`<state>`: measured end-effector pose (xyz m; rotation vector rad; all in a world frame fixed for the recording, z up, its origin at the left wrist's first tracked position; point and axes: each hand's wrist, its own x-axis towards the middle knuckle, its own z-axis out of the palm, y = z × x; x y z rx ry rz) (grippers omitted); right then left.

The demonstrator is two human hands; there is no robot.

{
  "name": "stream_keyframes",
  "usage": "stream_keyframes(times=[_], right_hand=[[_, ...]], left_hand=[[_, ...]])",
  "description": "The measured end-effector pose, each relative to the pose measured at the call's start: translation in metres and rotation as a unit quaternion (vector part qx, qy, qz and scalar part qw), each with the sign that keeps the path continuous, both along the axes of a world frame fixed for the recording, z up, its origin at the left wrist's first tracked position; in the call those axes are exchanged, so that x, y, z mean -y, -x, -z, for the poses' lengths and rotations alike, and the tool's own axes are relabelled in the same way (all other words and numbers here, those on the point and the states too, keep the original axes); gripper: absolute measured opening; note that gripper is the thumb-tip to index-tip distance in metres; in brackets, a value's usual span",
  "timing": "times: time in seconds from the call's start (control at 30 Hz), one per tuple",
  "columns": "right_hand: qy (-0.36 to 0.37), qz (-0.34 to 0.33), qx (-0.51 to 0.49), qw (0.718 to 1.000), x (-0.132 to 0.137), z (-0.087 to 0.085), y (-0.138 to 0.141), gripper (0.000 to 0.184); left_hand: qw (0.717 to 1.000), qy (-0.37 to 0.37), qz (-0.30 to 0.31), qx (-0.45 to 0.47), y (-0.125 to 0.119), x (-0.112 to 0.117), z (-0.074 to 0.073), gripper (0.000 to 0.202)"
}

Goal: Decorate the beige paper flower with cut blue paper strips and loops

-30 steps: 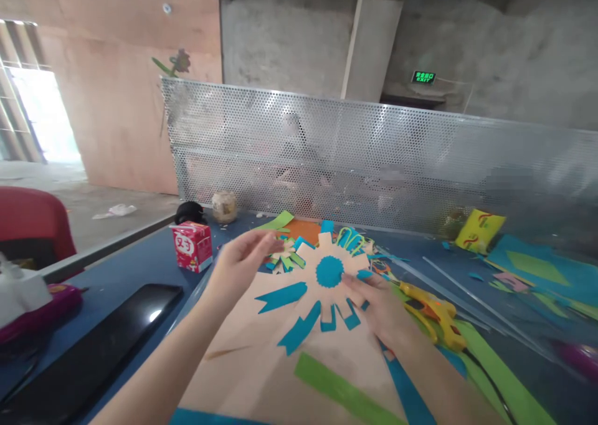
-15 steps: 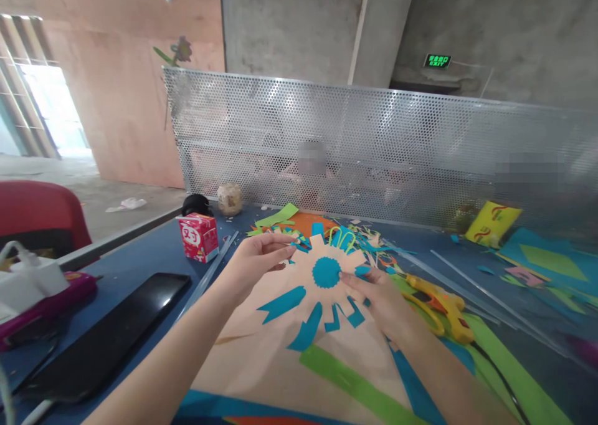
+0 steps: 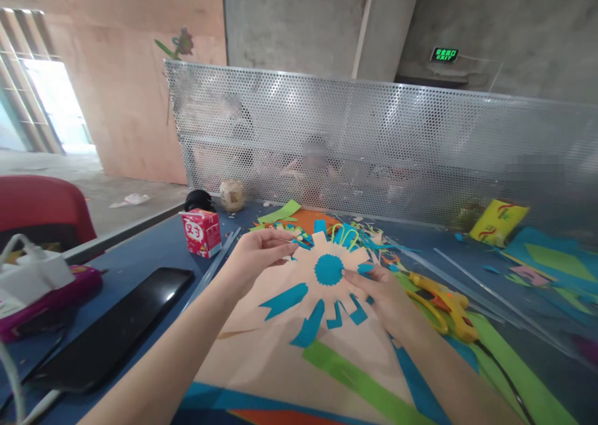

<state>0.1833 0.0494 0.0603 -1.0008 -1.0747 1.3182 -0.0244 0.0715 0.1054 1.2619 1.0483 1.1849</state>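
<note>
A flower cut-out (image 3: 308,268) of beige felt-like sheet, with a blue scalloped disc (image 3: 329,270) at its middle and blue strips round its rim, is held up between my hands. My left hand (image 3: 261,250) pinches a blue strip at its upper left edge. On the right side, my right hand (image 3: 380,288) grips the flower, a fingertip touching the disc's edge; part of the rim there is hidden by the fingers. Under it lies a large beige sheet (image 3: 261,369), with a green strip (image 3: 355,375) across it.
A yellow hot glue gun (image 3: 443,306) and scissors with yellow handles (image 3: 427,306) lie at right. Coloured scraps (image 3: 374,238) are heaped behind the flower. Phone (image 3: 116,325), red box (image 3: 200,233) and power strip (image 3: 51,297) sit left. A perforated metal screen (image 3: 364,144) stands at the back.
The view has shifted slightly, so everything sits a little further right in the picture. Both hands keep their hold on the flower, with hardly any movement.
</note>
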Motion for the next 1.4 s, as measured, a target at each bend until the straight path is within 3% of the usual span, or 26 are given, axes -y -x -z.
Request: stream_keyframes(times=[0.27,1.17,1.4], right_hand=[[0.002,0.002,0.013,1.0,0.0019,-0.0004,-0.0008,0.016],[-0.015,-0.011,0.016,1.0,-0.0004,0.0023,-0.0028,0.015],[-0.011,0.009,0.046,0.999,0.0003,0.0034,-0.0048,0.025]], left_hand=[[1.0,0.008,-0.015,0.009,-0.0009,0.0002,-0.0022,0.022],[0.999,0.014,0.017,0.025,0.0031,-0.0033,0.0033,0.024],[0.999,0.028,0.012,0.017,0.0031,-0.0055,0.0063,0.024]])
